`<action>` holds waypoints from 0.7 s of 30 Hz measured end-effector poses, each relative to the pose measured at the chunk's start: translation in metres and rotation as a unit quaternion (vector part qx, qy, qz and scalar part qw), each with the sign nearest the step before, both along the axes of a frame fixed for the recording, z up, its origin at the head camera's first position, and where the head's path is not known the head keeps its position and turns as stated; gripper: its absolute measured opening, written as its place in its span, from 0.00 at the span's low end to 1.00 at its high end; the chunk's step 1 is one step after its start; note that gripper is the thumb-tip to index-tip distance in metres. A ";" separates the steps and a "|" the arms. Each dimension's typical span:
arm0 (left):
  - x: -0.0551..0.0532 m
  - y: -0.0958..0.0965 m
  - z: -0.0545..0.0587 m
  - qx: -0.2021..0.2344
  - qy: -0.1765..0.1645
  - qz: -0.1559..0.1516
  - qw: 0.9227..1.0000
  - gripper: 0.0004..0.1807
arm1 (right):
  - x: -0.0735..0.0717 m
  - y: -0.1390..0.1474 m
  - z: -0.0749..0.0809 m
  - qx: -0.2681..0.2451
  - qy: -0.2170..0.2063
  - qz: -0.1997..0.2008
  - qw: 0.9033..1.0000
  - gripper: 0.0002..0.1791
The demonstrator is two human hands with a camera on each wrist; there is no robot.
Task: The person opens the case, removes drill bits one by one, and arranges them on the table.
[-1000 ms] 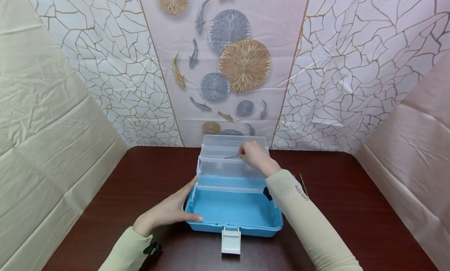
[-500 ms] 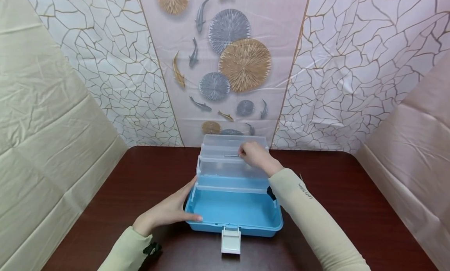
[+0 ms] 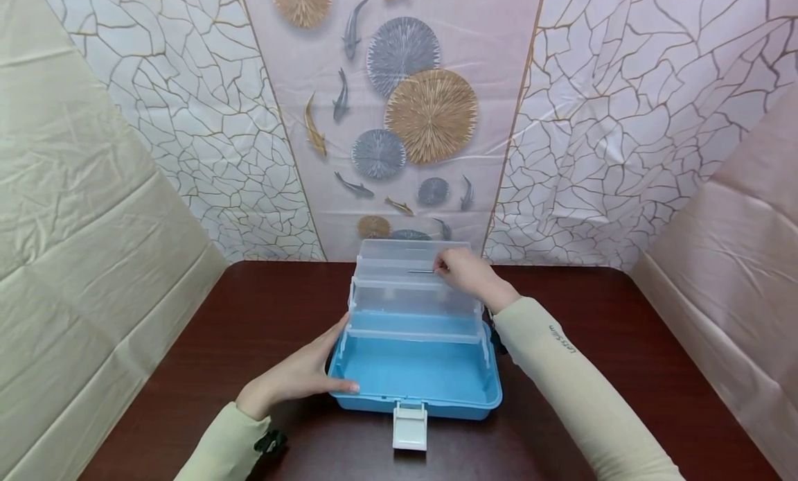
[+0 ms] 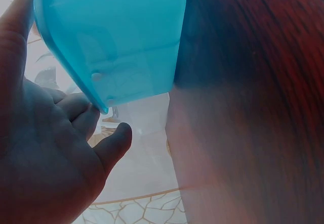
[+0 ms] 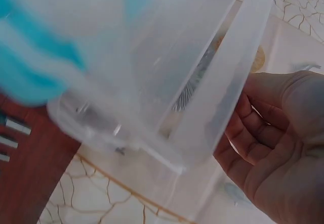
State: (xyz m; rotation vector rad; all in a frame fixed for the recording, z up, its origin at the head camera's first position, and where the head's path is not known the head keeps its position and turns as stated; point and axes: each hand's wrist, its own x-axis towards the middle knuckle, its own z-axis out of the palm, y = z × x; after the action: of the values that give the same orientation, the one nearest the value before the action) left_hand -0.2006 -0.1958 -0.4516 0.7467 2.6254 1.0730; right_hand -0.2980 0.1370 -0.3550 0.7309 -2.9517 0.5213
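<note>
A blue toolbox (image 3: 414, 377) stands with its lid raised and its translucent stacked trays (image 3: 411, 297) swung up and back. My left hand (image 3: 299, 373) holds the box's left end, thumb on the front rim and fingers reaching to the back corner. The left wrist view shows the blue end wall (image 4: 116, 37) between thumb and fingers. Over the uppermost tray, my right hand (image 3: 464, 273) pinches a thin metal rod (image 3: 422, 271) that points left. In the right wrist view the hand (image 5: 273, 133) sits behind a cloudy tray wall (image 5: 223, 77), which hides the rod.
A white latch (image 3: 409, 429) hangs from the box's front onto the dark red table (image 3: 262, 294). At the left of the right wrist view, several pale prong-like ends (image 5: 17, 126) lie on the table. Patterned cloth (image 3: 380, 155) closes off the back.
My right hand has shifted slightly right with the rod, which has levelled from a slight slant. The forearm has swung right too. My left hand and the toolbox have stayed put.
</note>
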 end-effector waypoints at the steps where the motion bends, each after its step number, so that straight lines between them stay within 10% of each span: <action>1: 0.000 0.000 0.000 -0.001 0.000 0.000 1.000 0.67 | 0.001 0.004 0.001 0.001 0.005 0.000 1.000 0.08; 21: 0.002 0.001 -0.002 -0.006 -0.005 0.005 1.000 0.67 | 0.021 0.092 0.002 0.001 0.023 -0.043 0.999 0.07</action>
State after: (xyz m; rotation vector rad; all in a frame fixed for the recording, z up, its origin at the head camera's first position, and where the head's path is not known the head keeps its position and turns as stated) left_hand -0.1990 -0.1945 -0.4533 0.7246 2.6284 1.0603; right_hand -0.2770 0.2292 -0.3533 0.6055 -2.9260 0.4902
